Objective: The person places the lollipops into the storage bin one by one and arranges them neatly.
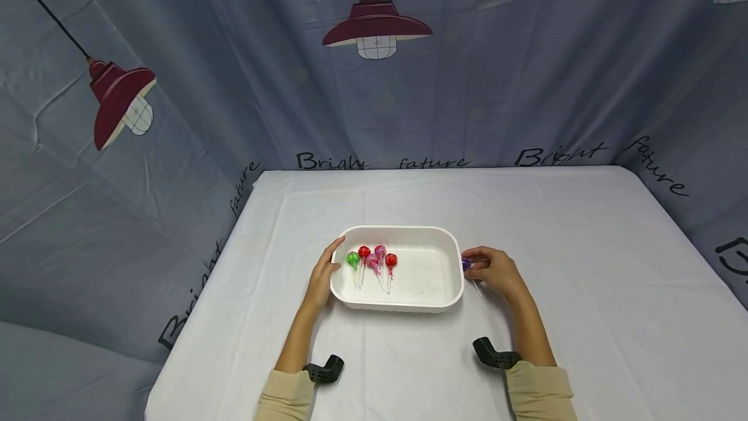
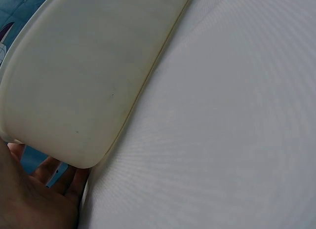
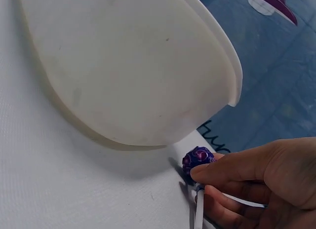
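Note:
A white plastic tray (image 1: 417,303) lies on the table with several wrapped lollipops in its left half. Among them are a green lollipop (image 1: 353,259) and a red lollipop (image 1: 391,260). My left hand (image 1: 319,281) rests along the tray's left end, its fairly straight fingers against the end wall and the thumb at the rim. Just outside the tray's right end, my right hand (image 1: 495,271) pinches a purple lollipop (image 3: 197,159) between thumb and fingers, right at the candy head. Its white stick (image 3: 199,209) points down toward the cloth.
A white cloth covers the table (image 1: 584,245). Behind it hangs a grey-blue curtain (image 1: 497,83) printed with lamps and lettering. Dark wrist-worn devices, one on the left wrist (image 1: 325,369) and one on the right wrist (image 1: 495,353), stick out over the table in front of the tray.

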`<state>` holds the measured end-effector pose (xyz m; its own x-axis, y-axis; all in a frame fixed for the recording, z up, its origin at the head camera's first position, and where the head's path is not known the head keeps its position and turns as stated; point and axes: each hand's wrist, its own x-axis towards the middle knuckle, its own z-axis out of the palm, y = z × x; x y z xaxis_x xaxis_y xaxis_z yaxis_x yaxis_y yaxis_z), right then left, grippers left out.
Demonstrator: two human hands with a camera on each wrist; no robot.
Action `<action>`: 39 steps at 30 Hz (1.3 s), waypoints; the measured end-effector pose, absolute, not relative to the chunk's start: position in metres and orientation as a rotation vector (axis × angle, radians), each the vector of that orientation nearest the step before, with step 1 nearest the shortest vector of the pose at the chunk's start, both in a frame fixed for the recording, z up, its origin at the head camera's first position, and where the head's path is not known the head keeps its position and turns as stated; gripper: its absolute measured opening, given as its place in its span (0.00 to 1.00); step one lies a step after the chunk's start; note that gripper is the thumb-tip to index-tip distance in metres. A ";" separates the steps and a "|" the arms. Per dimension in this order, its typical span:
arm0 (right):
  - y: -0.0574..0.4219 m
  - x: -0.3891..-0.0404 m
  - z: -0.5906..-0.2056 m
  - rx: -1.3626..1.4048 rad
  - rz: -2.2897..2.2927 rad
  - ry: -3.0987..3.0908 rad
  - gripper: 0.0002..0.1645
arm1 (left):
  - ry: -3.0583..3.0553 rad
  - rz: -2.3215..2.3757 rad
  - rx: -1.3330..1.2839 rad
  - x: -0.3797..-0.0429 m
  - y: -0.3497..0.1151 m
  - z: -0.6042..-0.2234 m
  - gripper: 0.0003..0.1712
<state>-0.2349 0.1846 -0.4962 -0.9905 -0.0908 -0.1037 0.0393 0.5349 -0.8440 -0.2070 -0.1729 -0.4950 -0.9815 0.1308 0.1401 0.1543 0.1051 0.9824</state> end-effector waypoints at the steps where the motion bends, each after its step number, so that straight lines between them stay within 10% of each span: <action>1: 0.185 -0.234 -0.495 -0.042 -1.452 2.634 0.24 | -2.325 -2.067 -0.297 -0.207 -0.173 -0.495 0.32; 39: 0.206 -0.258 -0.458 -0.162 -2.078 2.409 0.27 | -2.290 -2.084 -0.305 -0.207 -0.172 -0.496 0.32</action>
<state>-0.2578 0.2056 -0.4579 -0.9939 -0.0483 0.0994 -0.1055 0.1443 -0.9839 -0.2073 -0.1724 -0.4964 -0.9804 0.1239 0.1533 0.1643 0.0835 0.9829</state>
